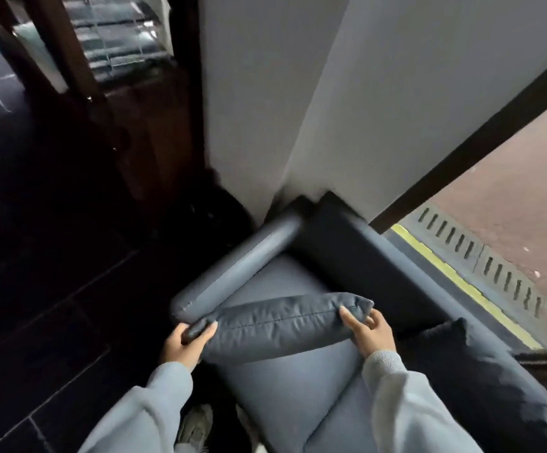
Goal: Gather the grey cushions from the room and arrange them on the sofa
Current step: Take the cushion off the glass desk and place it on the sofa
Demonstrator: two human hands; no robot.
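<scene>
A grey cushion [278, 325] is held edge-up over the seat of the grey sofa [285, 397], close to its round armrest [236, 266]. My left hand [184, 346] grips the cushion's left corner. At the right corner, my right hand [368, 333] pinches the seam. A dark, almost black cushion [455, 348] leans against the sofa back to the right.
The sofa stands in a corner against a white wall [298, 109], with a window [511, 197] behind its back. Dark tiled floor [53, 289] lies to the left, and dark wooden furniture [144, 125] stands beyond it. My shoe [197, 426] is beside the sofa front.
</scene>
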